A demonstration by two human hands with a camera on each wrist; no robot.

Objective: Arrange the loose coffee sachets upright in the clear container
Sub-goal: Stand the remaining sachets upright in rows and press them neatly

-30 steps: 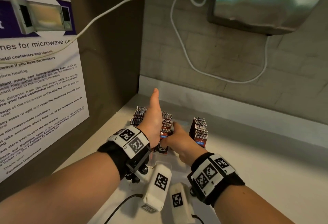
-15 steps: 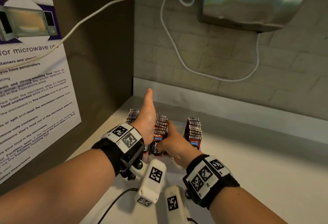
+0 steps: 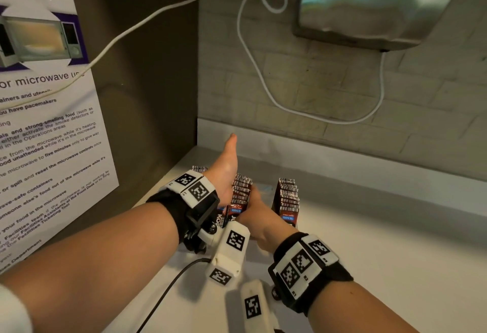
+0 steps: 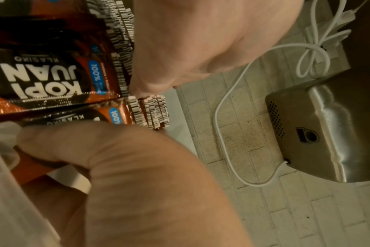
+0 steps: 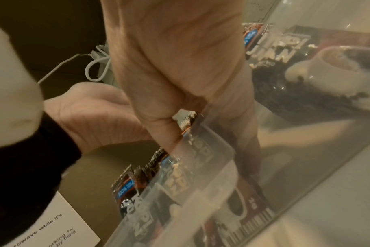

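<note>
Brown Kopi Juan coffee sachets stand upright in rows inside the clear container [image 5: 211,150] in the counter's back left corner. In the head view a left row [image 3: 199,168] peeks out behind my left wrist, with a middle row [image 3: 241,190] and a right row [image 3: 287,198] beside it. My left hand [image 3: 224,174] stands flat and edge-on against the left side of the middle row [image 4: 116,50], thumb pointing forward. My right hand [image 3: 253,206] reaches down between the middle and right rows. It pinches a bunch of sachets [image 4: 148,110] between thumb [image 5: 163,133] and fingers [image 5: 245,147].
The left wall carries a microwave notice [image 3: 47,122]. A steel box [image 3: 376,3] hangs on the brick back wall, with a white cable [image 3: 253,64] looping below it. White counter [image 3: 382,253] stretches to the right of the container.
Both hands keep their places at the middle row. The head view has drifted slightly, so everything sits a little lower and further left.
</note>
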